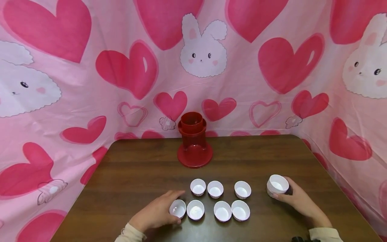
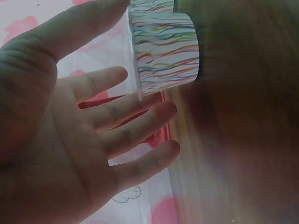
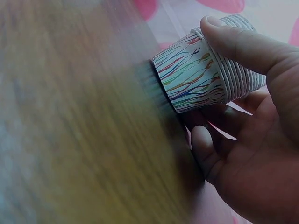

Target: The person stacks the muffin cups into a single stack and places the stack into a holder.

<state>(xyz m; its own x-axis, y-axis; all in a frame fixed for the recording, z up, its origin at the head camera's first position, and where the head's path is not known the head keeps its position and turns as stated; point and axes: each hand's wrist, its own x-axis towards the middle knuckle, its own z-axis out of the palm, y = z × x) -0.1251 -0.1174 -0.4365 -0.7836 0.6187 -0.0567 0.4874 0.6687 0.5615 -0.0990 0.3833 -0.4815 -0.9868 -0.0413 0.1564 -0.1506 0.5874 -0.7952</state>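
At the right of the table my right hand grips a stack of nested white paper cups, thumb on one side and fingers on the other. The right wrist view shows the many layered rims and the wavy coloured lines on the stack. On the left, my left hand is spread beside a single paper cup, the front-left one of the group. In the left wrist view the fingers are extended and apart, with the thumb tip right at the rim of a striped paper cup.
Several more white paper cups stand singly in two rows, among them a back one and a front-right one. A red round-based holder stands at the back of the brown wooden table. Pink heart-patterned cloth hangs behind and at both sides.
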